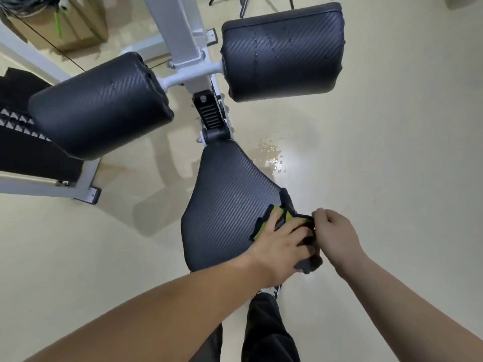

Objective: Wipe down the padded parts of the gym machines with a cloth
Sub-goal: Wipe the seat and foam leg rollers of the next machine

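Note:
A black padded seat [230,205] with a ribbed texture sits in the middle of the view, on a white machine frame [183,43]. Two black roller pads stand above it, the left pad [99,105] and the right pad [282,50]. A black and green cloth [286,218] lies on the seat's near right corner and hangs over its edge. My left hand [279,246] presses flat on the cloth, fingers spread. My right hand [334,233] pinches the cloth's right edge beside the seat.
The floor is pale and glossy, with a wet patch [274,155] right of the seat. A black weight stack area with a white base bar [47,186] is at the left. A cardboard box [65,24] stands at the top left. My dark trouser leg [264,330] is below the seat.

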The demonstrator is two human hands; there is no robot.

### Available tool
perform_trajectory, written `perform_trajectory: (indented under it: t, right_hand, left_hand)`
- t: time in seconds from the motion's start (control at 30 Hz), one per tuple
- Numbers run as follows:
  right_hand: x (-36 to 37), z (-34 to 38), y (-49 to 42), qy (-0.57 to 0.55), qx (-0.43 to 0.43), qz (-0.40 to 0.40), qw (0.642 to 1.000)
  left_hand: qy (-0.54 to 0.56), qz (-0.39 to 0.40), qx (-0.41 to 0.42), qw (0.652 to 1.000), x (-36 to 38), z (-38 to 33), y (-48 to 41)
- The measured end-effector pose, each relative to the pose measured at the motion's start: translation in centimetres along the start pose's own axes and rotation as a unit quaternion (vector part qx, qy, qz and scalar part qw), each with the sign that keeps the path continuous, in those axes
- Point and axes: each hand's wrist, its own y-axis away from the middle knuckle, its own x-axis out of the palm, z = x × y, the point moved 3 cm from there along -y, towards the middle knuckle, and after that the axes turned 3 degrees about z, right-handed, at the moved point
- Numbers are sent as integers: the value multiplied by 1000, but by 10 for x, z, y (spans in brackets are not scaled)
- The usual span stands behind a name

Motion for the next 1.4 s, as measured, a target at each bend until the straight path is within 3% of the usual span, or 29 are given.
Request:
perform_trajectory:
  t: [0.13, 0.3, 0.47, 0.57, 0.77, 0.83, 1.03, 1.2, 1.3, 1.4]
  right_hand:
    - [25, 4, 20, 123, -68, 8, 990]
    - [57, 21, 47, 287, -122, 40, 949]
    - [72, 57, 67, 288, -119, 141, 940]
    - [72, 98, 88, 256, -118, 169, 944]
    - [59, 189, 138, 145, -146, 168, 964]
    - [59, 217, 150, 118, -157, 164, 967]
    - [75, 287, 160, 87, -167, 147, 971]
    - [102, 346, 148, 41, -153, 100, 982]
    - [111, 365, 143, 29, -149, 88, 985]
    - [113, 383, 134, 29, -160, 69, 984]
  left_hand:
    - [-26, 21, -8, 999, 4, 6, 55]
    - [20, 89, -87, 992, 35, 31, 158]
    - [123, 144, -284, 940, 30, 56, 233]
    - [235, 53, -354, 903, 1, 66, 248]
    - [406, -220, -439, 771, -133, 91, 231]
    - [438, -267, -437, 739, -174, 101, 231]
    - [472, -325, -432, 697, -233, 144, 247]
    - [481, -327, -415, 700, -264, 207, 270]
    - [419, -331, -415, 736, -286, 248, 289]
    - [289, -344, -433, 781, -303, 290, 297]
